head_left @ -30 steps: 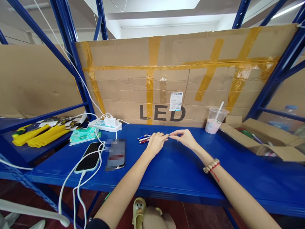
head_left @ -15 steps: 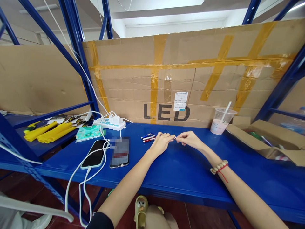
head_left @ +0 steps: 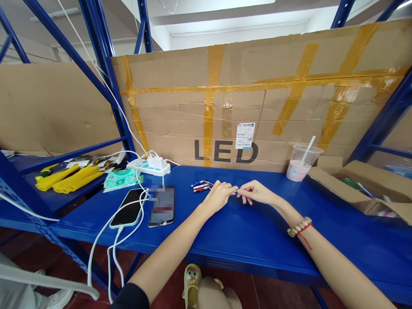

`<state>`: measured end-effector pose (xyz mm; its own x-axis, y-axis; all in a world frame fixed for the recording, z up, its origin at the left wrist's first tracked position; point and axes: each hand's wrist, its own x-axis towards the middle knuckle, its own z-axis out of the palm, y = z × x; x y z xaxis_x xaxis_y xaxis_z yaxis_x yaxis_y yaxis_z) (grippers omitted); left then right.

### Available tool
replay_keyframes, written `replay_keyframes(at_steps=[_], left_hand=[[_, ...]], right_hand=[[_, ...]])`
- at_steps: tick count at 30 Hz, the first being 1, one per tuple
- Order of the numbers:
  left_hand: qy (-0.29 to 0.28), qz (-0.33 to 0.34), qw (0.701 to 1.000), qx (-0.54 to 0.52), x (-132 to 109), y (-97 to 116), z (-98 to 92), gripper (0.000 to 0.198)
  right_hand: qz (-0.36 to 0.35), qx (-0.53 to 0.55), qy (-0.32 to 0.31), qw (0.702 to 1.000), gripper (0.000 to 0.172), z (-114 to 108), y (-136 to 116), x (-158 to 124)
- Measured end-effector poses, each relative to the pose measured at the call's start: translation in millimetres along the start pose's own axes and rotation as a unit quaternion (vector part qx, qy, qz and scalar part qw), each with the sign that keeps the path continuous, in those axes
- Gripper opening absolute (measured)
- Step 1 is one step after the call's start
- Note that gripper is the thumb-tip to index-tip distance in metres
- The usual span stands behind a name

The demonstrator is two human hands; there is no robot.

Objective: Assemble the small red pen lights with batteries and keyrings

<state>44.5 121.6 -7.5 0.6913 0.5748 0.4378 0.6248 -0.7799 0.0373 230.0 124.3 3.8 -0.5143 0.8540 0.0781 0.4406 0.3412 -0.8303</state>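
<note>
My left hand (head_left: pixel 219 196) and my right hand (head_left: pixel 256 193) meet fingertip to fingertip just above the blue shelf top (head_left: pixel 251 231). Between them they pinch a tiny metallic part (head_left: pixel 236 192), too small to name. Both hands have their fingers curled closed around it. A few small pen-like torches (head_left: pixel 201 186), blue, red and silver, lie on the shelf just left of my left hand. A bead bracelet with a red string (head_left: pixel 299 226) sits on my right wrist.
Two phones (head_left: pixel 128 207) (head_left: pixel 162 206) lie at the left with white cables running to a power strip (head_left: pixel 148 165). A plastic cup with a straw (head_left: pixel 301 162) and an open cardboard box (head_left: pixel 360 189) stand at the right. A taped cardboard sheet marked LED (head_left: pixel 225 111) backs the shelf.
The view shifted slightly; both hands stay joined on the small part and have sunk a little closer to the shelf top.
</note>
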Motion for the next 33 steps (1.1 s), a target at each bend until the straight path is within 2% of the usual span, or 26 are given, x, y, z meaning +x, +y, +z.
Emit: replay_keyframes(at_steps=[13,22,25,27,30,33], left_hand=[[-0.008,-0.015,1.000,0.023,3,5,4.5,0.024],[0.024,-0.063,0.998,0.005,9,7,1.9,0.029],[0.053,-0.088,0.995,0.017,10,7,3.1,0.028],[0.069,-0.108,0.992,0.020,10,6,5.0,0.028],[0.077,-0.140,0.987,0.003,10,7,5.7,0.027],[0.066,-0.179,0.981,-0.040,9,9,2.4,0.025]], right_hand=[[0.044,0.082,-0.009,0.996,0.045,0,4,6],[0.026,0.044,0.031,0.998,0.052,-3,3,7],[0.023,-0.013,0.080,0.996,0.054,-12,6,6],[0.033,-0.110,0.156,0.981,0.048,-20,9,3],[0.079,-0.307,0.255,0.913,0.029,-32,19,-2],[0.137,-0.404,0.248,0.870,0.024,-37,29,-6]])
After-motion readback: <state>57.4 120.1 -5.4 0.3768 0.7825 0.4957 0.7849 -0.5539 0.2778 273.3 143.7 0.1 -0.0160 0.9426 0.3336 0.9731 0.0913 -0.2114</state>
